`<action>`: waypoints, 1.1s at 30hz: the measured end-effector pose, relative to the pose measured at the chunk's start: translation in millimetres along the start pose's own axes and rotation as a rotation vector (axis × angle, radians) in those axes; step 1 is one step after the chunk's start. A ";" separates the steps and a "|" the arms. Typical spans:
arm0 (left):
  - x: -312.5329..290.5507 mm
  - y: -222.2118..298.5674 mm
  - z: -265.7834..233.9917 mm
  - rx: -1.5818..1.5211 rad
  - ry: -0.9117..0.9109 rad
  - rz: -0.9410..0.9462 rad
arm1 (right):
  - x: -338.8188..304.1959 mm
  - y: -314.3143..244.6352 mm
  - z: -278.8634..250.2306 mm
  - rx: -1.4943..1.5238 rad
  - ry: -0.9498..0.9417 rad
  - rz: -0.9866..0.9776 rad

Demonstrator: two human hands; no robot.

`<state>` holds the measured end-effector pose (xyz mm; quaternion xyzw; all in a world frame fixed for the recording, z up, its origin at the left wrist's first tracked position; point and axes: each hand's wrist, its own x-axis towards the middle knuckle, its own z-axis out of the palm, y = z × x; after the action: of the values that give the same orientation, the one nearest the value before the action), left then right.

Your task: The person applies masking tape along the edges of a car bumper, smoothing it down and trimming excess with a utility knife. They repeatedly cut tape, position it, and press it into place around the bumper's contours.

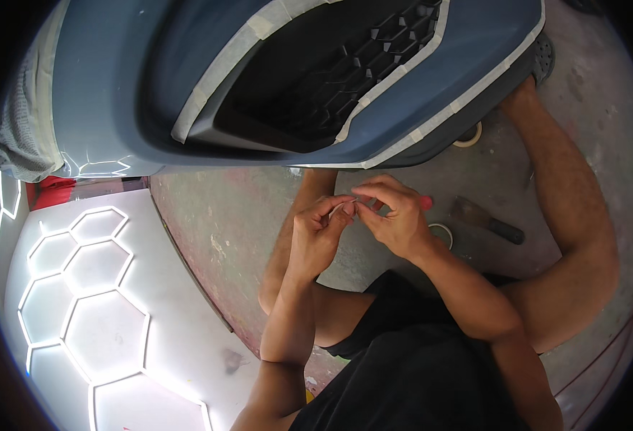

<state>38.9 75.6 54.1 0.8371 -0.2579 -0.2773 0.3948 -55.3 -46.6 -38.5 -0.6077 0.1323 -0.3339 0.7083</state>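
My left hand (321,235) and my right hand (397,218) meet fingertip to fingertip just below a blue-grey car bumper (280,161). Both are closed in a pinch on a small pale strip (339,209), which looks like masking tape and is mostly covered by the fingers. A red piece (426,203) shows beside my right hand; whether I hold it or it lies behind cannot be made out. Strips of masking tape (219,68) edge the bumper's dark opening, and another tape line (431,129) follows its lower edge.
A scraper (487,220) with a dark handle lies on the stained floor to the right. One tape roll (441,234) rests near my right wrist, another (469,135) under the bumper. My bent legs flank the hands. Hexagonal lights shine in a glossy pale panel (216,359) at left.
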 end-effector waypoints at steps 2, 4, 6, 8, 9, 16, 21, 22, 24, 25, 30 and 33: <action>1.1 -0.6 -0.5 -0.018 -0.003 0.010 | 0.5 -1.5 1.0 0.016 0.010 0.027; 0.9 -5.1 -3.2 -0.002 0.002 0.021 | -0.2 -2.5 2.5 0.018 0.002 0.037; -0.8 2.6 -2.3 -0.046 0.024 -0.003 | -1.1 -4.0 4.2 0.025 -0.001 0.053; -1.9 2.4 -3.0 -0.084 0.053 -0.028 | -2.1 -6.4 5.7 0.041 0.005 0.076; -2.1 -1.8 -4.4 -0.098 0.070 -0.040 | -2.7 -7.9 6.7 0.027 0.003 0.070; -2.9 -8.1 -11.2 -0.255 0.116 -0.047 | -7.1 -21.0 12.9 -0.014 0.002 0.052; -2.2 -12.1 -11.2 -0.318 0.096 -0.042 | -8.5 -17.6 13.7 -0.004 0.044 0.044; -1.1 -12.6 -10.4 -0.326 0.091 -0.033 | -8.2 -16.0 12.5 0.009 0.039 0.057; -1.2 -14.5 -7.7 -0.330 0.171 -0.034 | -9.4 -15.7 12.4 0.039 0.025 0.088; -1.3 -15.8 -6.6 -0.331 0.212 -0.034 | -10.1 -16.1 12.4 0.052 0.020 0.105; 1.4 -24.0 -6.8 -0.436 0.302 -0.017 | -13.1 -16.0 13.3 0.066 0.007 0.172; -0.2 -20.3 -11.2 -0.489 0.314 -0.033 | -12.2 -18.4 12.9 0.059 -0.003 0.212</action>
<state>50.5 92.8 43.8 0.7538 -0.1054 -0.2047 0.6154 -62.4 -29.6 -20.7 -0.5697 0.1847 -0.2597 0.7575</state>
